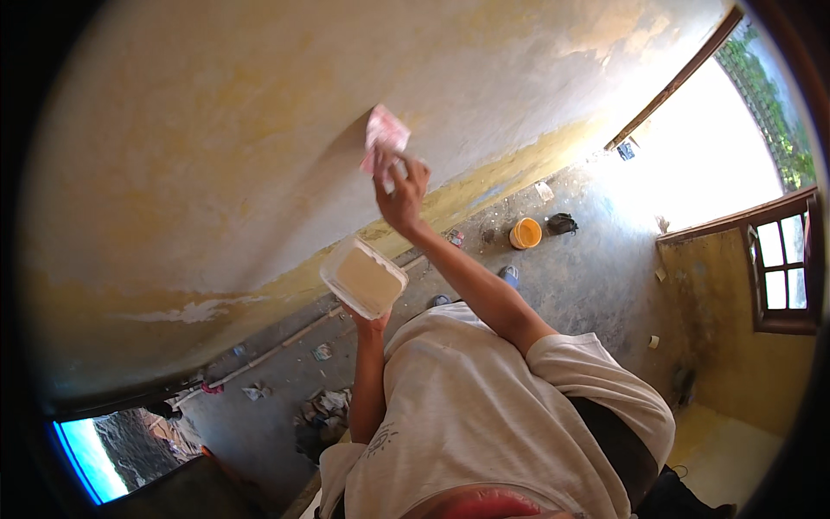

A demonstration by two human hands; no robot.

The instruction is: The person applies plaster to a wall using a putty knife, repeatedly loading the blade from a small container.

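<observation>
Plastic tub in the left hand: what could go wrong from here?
The plastic tub appears to have only the left hand supporting it, so a bump might spill its pale contents. The long pole on the floor lies near the shoes and could catch a foot.

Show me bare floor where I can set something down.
Bare floor lies between the orange bucket and the windowed wall. It is crowded at lower left, around the pale pole, scraps and crumpled heap.
</observation>
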